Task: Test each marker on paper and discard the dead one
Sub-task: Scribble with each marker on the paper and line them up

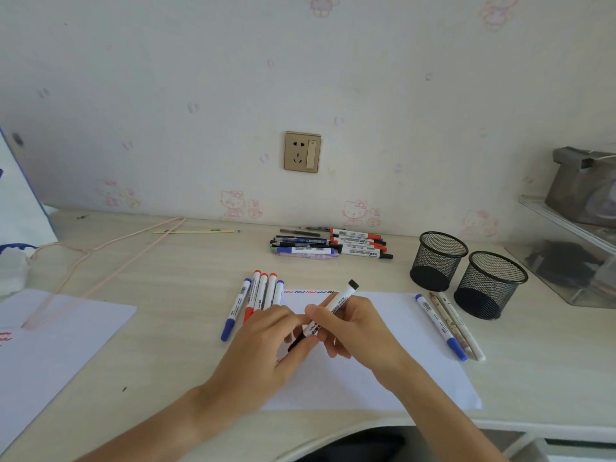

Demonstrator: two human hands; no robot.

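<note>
r hand (pixel 346 323) grips black marker (pixel 336 303) over paper (pixel 400 345), l hand (pixel 266 341) fingers pinch its lower end; squiggles (pixel 306 291) along top edge.

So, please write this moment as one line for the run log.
step: testing | right hand: grips black marker | left hand: at its cap end | paper: squiggles along top edge

No text, brand or number is legible. The black marker (pixel 330 310) carries dark print along its white barrel, too blurred to read. The blue marker (pixel 235 309) beside the paper (pixel 416 361) bears a barcode-like label and small print, also unreadable. The markers in the far pile (pixel 360 244) show label blocks that cannot be made out. The paper's top edge carries red, blue and black squiggles, not characters.
</note>
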